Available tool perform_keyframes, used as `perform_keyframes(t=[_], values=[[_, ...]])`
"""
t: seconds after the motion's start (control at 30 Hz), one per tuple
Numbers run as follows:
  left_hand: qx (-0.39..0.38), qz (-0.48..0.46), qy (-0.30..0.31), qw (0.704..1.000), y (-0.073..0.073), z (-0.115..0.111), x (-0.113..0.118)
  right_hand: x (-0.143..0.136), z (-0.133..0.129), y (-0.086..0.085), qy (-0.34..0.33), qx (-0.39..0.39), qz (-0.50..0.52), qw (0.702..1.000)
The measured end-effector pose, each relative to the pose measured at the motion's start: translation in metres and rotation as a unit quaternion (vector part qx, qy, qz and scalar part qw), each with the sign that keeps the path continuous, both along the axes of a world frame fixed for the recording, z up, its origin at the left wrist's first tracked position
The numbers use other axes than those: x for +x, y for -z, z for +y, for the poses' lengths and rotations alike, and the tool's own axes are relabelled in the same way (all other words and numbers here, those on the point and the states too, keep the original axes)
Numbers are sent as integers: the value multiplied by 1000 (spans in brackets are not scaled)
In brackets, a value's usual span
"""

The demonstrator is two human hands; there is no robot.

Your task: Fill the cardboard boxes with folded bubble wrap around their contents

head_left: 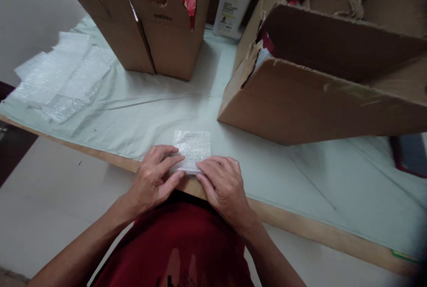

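Cardboard boxes (320, 96) beyond bubble-wrapped packet (192, 147) under fingers (173, 160).

Packing workstation: cloth-covered table (140, 109), open cardboard boxes (167, 33) of goods, bubble-wrap sheets (63, 73) stacked, white product bottle (238, 0).

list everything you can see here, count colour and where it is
bubble-wrap packet: 1, clear white, near table edge, under both hands' fingertips
bubble-wrap sheets: a loose pile, clear white, far left of table
cloth: 1, pale green, covering the table top
table edge: 1, light wood, along the near side
small cardboard box: 1, brown, open, back centre, red packets inside
large cardboard box: 1, brown, open with torn flaps, right
bottle: 1, white, printed label, behind and between the boxes
shirt: 1, dark red, bottom centre
left hand: 1, on the packet's left edge
right hand: 1, on the packet's near right corner
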State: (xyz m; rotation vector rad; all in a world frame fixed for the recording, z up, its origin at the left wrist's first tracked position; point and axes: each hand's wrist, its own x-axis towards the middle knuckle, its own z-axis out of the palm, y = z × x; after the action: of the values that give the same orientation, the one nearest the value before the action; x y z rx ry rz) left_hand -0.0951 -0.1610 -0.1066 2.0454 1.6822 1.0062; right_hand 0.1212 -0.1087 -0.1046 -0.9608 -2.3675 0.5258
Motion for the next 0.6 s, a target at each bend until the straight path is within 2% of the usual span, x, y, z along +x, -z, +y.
perform_keyframes(t=[0.07,0.13,0.3,0.4,0.5,0.6], values=[[-7,-11,36,999,-2,-5,-3,1,2,-4,-9,-39,10,999],[-17,-16,44,999,-3,-5,-4,1,3,-6,-6,-48,3,999],[-6,30,-11,999,4,13,-2,0,1,-5,59,53,-23,997],[-1,32,-47,998,4,17,-1,-3,4,-2,39,74,-54,995],[-21,-45,-109,993,-1,5,2,-7,12,3,29,55,-42,997],[-95,-196,-181,959,-7,-12,10,-9,18,5,74,-5,38,997]])
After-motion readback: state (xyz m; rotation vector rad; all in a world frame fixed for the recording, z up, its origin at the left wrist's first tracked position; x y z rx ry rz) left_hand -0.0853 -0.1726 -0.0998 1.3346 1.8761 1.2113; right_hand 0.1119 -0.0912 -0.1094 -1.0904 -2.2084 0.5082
